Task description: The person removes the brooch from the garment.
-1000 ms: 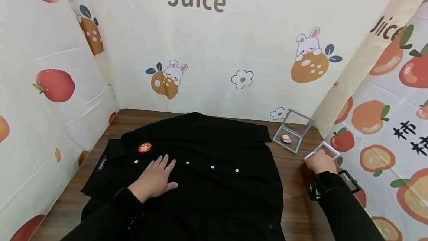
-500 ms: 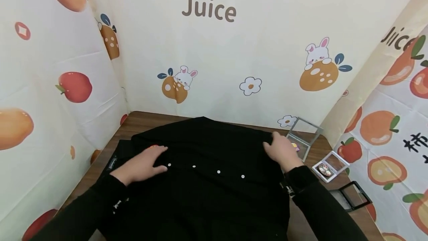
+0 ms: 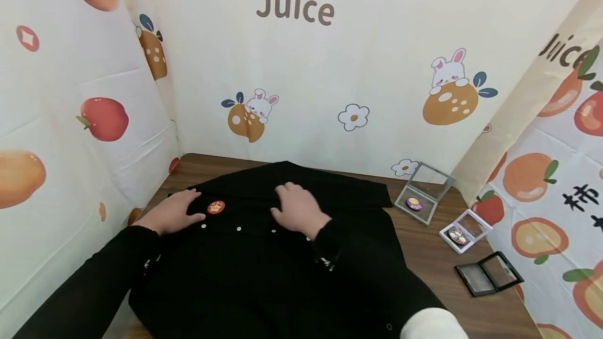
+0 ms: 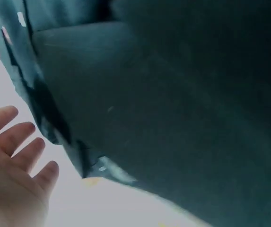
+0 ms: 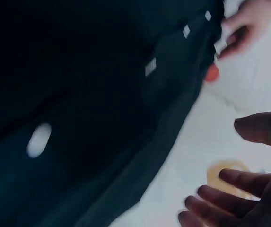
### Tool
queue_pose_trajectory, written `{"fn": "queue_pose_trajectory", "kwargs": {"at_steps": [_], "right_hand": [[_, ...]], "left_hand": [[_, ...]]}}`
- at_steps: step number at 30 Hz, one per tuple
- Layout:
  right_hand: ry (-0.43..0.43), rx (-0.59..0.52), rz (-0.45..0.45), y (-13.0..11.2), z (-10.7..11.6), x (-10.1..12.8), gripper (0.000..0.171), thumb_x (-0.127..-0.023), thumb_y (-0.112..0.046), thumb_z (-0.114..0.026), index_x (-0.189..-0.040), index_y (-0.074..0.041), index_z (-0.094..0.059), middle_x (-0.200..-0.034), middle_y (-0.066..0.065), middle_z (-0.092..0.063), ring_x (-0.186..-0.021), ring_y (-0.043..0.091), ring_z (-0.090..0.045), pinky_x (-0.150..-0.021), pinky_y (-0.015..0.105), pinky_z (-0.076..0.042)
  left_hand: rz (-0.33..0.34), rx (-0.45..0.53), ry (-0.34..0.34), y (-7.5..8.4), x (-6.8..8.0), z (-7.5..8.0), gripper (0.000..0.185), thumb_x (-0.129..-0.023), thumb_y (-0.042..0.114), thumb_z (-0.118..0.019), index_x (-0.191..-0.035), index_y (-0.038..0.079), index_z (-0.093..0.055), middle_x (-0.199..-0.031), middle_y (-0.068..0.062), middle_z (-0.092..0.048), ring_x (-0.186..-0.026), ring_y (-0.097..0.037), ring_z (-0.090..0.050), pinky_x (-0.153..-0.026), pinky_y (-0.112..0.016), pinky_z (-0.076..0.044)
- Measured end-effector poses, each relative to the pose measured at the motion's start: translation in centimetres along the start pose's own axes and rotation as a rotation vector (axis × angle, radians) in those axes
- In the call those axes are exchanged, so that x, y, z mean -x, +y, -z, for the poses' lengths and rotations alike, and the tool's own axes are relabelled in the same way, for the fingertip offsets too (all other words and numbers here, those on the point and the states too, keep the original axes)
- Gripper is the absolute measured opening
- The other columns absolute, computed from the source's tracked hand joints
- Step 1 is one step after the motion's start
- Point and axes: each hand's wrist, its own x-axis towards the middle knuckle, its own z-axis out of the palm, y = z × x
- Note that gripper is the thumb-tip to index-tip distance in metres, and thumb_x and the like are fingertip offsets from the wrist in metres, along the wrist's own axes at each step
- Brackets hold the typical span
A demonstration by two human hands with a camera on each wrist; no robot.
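A black buttoned shirt lies spread over the table, its white buttons running in a row across it. A round red badge with a yellow design sits on its upper left part. Just left of the badge, my left hand is over the collar end, fingers extended. My right hand is over the middle of the shirt near the buttons, holding nothing; contact with the cloth is unclear. In the wrist views, the left hand and right hand both show spread fingers and empty palms.
On the wooden table at right stand three lidded cases with raised lids. The grey case holds a purple and yellow badge. A round patterned badge lies in the white one; the black case is nearest. Printed cloth walls surround the table.
My right hand has moved left from the white case, past the shirt's right edge, to its middle. My left hand has slid left off the button row, past the red badge.
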Motion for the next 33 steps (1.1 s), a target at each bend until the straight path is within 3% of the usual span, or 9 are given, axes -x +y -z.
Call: {"fn": "queue_pose_trajectory", "kwargs": {"at_steps": [7, 13, 19, 25, 33], "right_hand": [[-0.04, 0.064, 0.158, -4.9, -3.7, -3.6, 0.058, -0.101, -0.041, -0.064, -0.149, -0.013, -0.052, -0.151, 0.005, -0.049, -0.137, 0.02, -0.048, -0.111, 0.037, -0.042], [-0.077, 0.056, 0.169, -8.0, -5.4, -5.1, 0.06, -0.101, -0.046, -0.062, -0.153, -0.018, -0.05, -0.162, 0.001, -0.038, -0.152, 0.018, -0.028, -0.121, 0.039, -0.027], [-0.095, 0.072, 0.125, -8.5, -7.2, -6.9, 0.064, -0.1, -0.046, -0.063, -0.157, -0.021, -0.045, -0.166, -0.001, -0.032, -0.155, 0.017, -0.02, -0.124, 0.043, -0.018], [-0.227, 0.014, 0.113, -8.1, -8.7, -7.5, 0.07, -0.101, -0.049, -0.061, -0.162, -0.027, -0.034, -0.17, -0.005, -0.023, -0.155, 0.015, -0.019, -0.124, 0.041, -0.018], [-0.278, 0.009, 0.166, -8.6, -9.6, -7.8, 0.071, -0.101, -0.059, -0.054, -0.163, -0.033, -0.03, -0.169, -0.014, -0.022, -0.156, 0.021, -0.017, -0.124, 0.046, -0.017]], "left_hand": [[0.0, -0.019, -0.019, -0.2, -0.8, -0.8, 0.079, -0.095, 0.042, -0.074, -0.149, -0.009, -0.045, -0.156, -0.035, -0.037, -0.144, -0.054, -0.031, -0.115, -0.068, -0.025], [-0.003, -0.03, -0.043, -0.6, -1.4, -1.4, 0.078, -0.095, 0.041, -0.074, -0.148, -0.008, -0.048, -0.154, -0.035, -0.039, -0.144, -0.053, -0.032, -0.114, -0.068, -0.025], [-0.027, -0.052, -0.015, -0.9, -2.1, -2.0, 0.067, -0.096, 0.037, -0.073, -0.144, -0.006, -0.054, -0.15, -0.033, -0.046, -0.141, -0.051, -0.039, -0.113, -0.066, -0.03], [-0.082, -0.077, 0.012, -0.5, -2.2, -2.4, 0.056, -0.096, 0.034, -0.073, -0.137, -0.004, -0.062, -0.144, -0.03, -0.054, -0.137, -0.05, -0.045, -0.112, -0.065, -0.033], [-0.053, -0.047, 0.045, -0.5, -2.2, -2.6, 0.05, -0.099, 0.034, -0.07, -0.134, -0.002, -0.066, -0.145, -0.029, -0.054, -0.134, -0.047, -0.05, -0.108, -0.062, -0.04]]}}
